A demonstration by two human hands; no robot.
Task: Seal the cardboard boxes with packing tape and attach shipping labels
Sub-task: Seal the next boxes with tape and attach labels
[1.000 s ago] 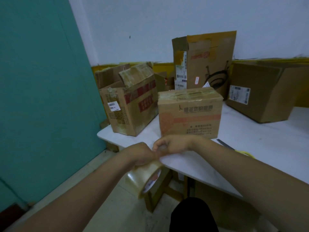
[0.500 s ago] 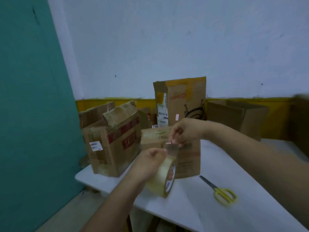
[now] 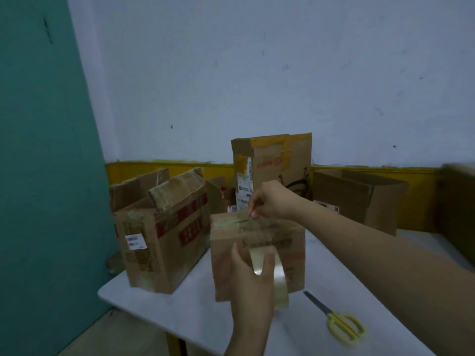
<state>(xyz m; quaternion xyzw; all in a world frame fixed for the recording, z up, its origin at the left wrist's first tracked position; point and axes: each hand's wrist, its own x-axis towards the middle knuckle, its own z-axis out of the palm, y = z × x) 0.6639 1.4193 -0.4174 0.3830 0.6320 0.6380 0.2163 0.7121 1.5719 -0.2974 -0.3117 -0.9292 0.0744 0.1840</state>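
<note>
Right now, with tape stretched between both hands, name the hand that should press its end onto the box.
Right hand: it pinches the free end at the box's top edge. The left hand grips the tape roll, lower down.

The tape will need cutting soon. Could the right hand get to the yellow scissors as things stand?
Probably, once it lets go: the right hand pinches the tape end at the box top, and the scissors lie uncovered on the table below its forearm.

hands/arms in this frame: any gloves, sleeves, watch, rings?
None visible. The left hand and right hand are bare, with no gloves. Both forearms are uncovered as far as the frame shows, so no sleeve edge is in view. No watch, bracelet or wristband shows at either wrist. No ring can be made out, though the fingers are slightly blurred. Fingernails look short and unpainted.
</note>
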